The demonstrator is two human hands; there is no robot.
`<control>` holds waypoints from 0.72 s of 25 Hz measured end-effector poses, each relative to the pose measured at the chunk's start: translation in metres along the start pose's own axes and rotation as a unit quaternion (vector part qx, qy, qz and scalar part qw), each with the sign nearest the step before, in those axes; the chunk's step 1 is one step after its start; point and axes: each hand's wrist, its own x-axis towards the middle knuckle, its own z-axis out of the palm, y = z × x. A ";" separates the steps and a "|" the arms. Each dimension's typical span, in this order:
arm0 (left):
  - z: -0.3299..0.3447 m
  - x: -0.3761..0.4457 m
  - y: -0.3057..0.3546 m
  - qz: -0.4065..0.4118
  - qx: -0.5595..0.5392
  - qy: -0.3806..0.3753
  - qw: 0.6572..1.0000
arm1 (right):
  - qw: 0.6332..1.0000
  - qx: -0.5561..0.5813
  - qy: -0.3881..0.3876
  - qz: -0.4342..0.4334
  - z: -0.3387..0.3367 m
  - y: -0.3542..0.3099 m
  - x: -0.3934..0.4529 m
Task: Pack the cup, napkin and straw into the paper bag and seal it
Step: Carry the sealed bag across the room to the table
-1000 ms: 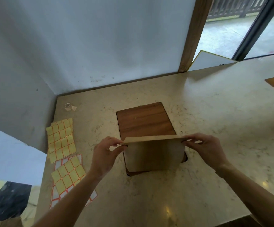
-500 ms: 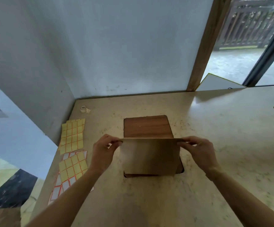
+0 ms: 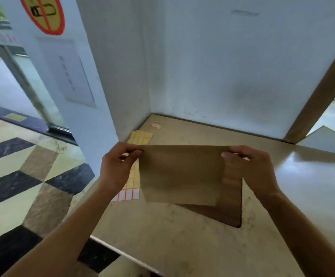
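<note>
Bag: we hold the paper bag point(image 3: 182, 174) flat and upright above the counter point(image 3: 302, 196), its top edge level between our 2 hands.
Left hand: our left hand point(image 3: 118, 166) is pinched closed on the bag's top left corner.
Right hand: our right hand point(image 3: 252, 168) is pinched closed on the top right corner, thumb on the near face.
Below: a wooden board point(image 3: 230, 198) lies on the counter behind and under the bag.
Stickers: 2 sheets of labels point(image 3: 140, 136) lie left of the bag, near the wall.
Missing: we see no cup, napkin or straw.
Stage: we judge the bag unopened and packing not yet begun.
Risk 1: pulling the corners apart too sharply could tear the thin paper.
Risk 2: 1 pinch slipping would let the bag swing or drop.
Risk 3: the bag might tip once set down unopened.
</note>
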 end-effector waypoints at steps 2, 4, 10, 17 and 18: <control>-0.033 -0.015 0.011 0.005 0.029 0.047 0.998 | 0.999 0.017 -0.027 -0.024 0.016 -0.019 0.002; -0.067 -0.030 0.018 0.006 0.057 0.082 0.995 | 0.997 0.027 -0.054 -0.049 0.037 -0.040 0.002; -0.181 -0.096 0.019 -0.053 0.084 0.172 0.980 | 0.978 0.106 -0.158 -0.091 0.124 -0.099 -0.022; -0.332 -0.222 0.031 -0.090 0.192 0.296 0.931 | 0.934 0.171 -0.280 -0.144 0.252 -0.195 -0.109; -0.353 -0.243 0.034 -0.101 0.183 0.316 0.925 | 0.926 0.177 -0.297 -0.151 0.271 -0.209 -0.127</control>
